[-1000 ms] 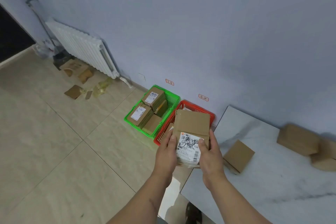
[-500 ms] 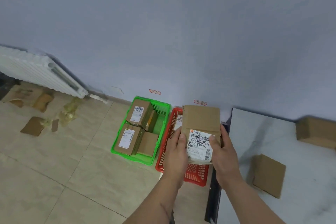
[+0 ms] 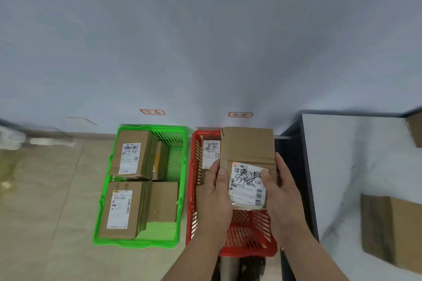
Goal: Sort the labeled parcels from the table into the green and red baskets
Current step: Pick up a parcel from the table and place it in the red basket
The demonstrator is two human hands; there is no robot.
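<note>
The green basket [image 3: 182, 166] holds four parcels, two with blurred labels. The left hand [image 3: 215, 191] and right hand [image 3: 282, 189] grip a labeled parcel [image 3: 249, 159] by its sides above the red basket [image 3: 251, 235], covering most of another parcel inside. "Y66" is legible; the table [image 3: 342, 166] boxes are cropped.

Head view, downward, close over baskets [image 3: 182, 189]

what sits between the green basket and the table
The red basket, in the head view. It stands on the floor right of the green basket, left of the table. Both hands hold a parcel above it.
</note>
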